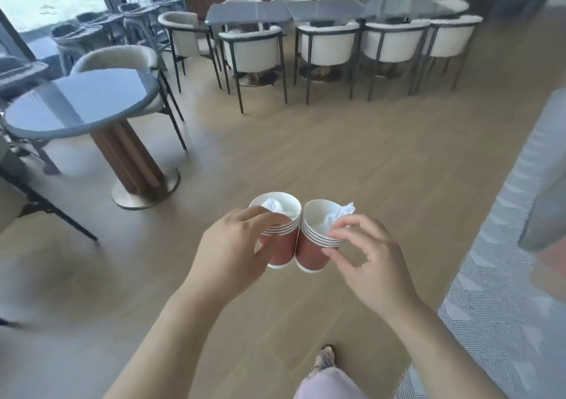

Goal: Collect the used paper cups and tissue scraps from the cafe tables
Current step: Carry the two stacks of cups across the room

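Both hands are up in front of the person, above the wooden floor (275,153): the left hand (232,251) grips one stack of paper cups (280,239), and the right hand (367,260) pinches the rim of a second stack (315,245). The stacks touch side by side, each holding crumpled tissue (272,207). A round table (76,101) stands well to their left.

Open wooden floor (306,153) spreads ahead, hemmed by the round table (79,101) and its chair (119,57) at left, a row of white chairs (337,43) beyond, and grey carpet (505,291) at right.
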`<control>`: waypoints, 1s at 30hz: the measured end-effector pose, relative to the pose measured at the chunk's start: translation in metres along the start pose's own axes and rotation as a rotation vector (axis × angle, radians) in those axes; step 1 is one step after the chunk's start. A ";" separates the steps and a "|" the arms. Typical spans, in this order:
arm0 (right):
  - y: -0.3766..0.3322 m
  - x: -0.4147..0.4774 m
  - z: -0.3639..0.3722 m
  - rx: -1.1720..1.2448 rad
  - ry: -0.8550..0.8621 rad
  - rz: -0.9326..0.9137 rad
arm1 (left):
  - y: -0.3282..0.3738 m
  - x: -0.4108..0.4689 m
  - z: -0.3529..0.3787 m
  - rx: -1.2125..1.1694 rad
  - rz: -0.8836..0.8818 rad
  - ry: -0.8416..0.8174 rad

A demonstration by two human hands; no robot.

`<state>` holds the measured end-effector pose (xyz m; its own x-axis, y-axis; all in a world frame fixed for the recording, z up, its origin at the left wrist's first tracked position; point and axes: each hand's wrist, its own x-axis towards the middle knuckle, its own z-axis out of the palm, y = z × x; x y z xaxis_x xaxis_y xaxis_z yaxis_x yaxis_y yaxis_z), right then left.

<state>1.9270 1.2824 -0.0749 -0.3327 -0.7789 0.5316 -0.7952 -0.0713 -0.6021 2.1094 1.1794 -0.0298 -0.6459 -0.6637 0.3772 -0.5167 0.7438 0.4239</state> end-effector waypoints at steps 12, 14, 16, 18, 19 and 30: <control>0.216 0.228 -0.007 -0.098 0.072 0.121 | -0.020 0.314 0.149 -0.091 0.086 -0.037; 0.243 0.259 -0.005 -0.102 0.085 0.154 | -0.024 0.358 0.166 -0.108 0.093 -0.052; 0.271 0.289 -0.003 -0.110 0.110 0.179 | -0.030 0.402 0.186 -0.128 0.104 -0.060; 0.294 0.314 0.000 -0.120 0.121 0.188 | -0.034 0.435 0.201 -0.139 0.121 -0.066; 0.312 0.332 0.002 -0.125 0.129 0.196 | -0.038 0.459 0.214 -0.144 0.132 -0.070; 0.485 0.555 0.014 -0.176 0.145 0.265 | -0.090 0.741 0.318 -0.185 0.273 -0.136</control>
<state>1.3643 0.8070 -0.0805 -0.5978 -0.6587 0.4569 -0.7426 0.2403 -0.6251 1.4984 0.6456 -0.0499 -0.8215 -0.4163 0.3897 -0.2120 0.8573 0.4690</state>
